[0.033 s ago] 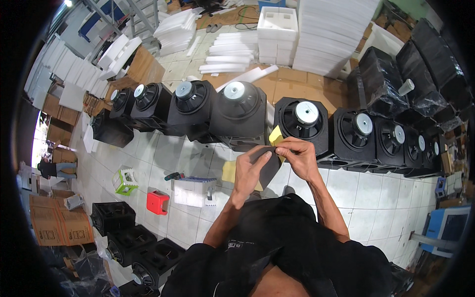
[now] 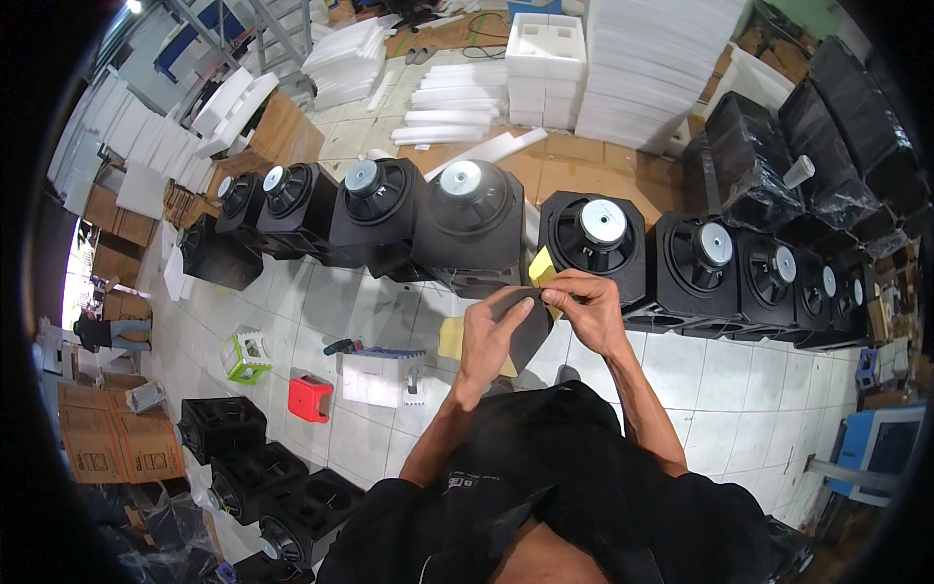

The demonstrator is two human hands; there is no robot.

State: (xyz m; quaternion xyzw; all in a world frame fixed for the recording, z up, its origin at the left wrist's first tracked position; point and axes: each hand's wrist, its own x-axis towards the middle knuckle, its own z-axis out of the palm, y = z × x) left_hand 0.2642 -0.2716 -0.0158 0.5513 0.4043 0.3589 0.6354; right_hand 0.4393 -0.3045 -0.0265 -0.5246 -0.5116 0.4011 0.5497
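My left hand (image 2: 489, 339) and my right hand (image 2: 586, 310) are raised together in front of my chest. Both grip a dark flat pad (image 2: 530, 329) with a yellow backing sheet (image 2: 541, 264) sticking out at its top and lower left. My right fingers pinch the sheet's upper edge. Just beyond the hands, a row of black speaker cabinets (image 2: 595, 243) with round drivers stands on the tiled floor.
Stacks of white foam pieces (image 2: 545, 68) and flat cardboard lie behind the row. On the floor to the left are a white box (image 2: 377, 378), a red stool (image 2: 309, 397), a green stool (image 2: 245, 356), more black cabinets (image 2: 226, 424) and cardboard boxes (image 2: 117, 443). A person (image 2: 109, 331) stands far left.
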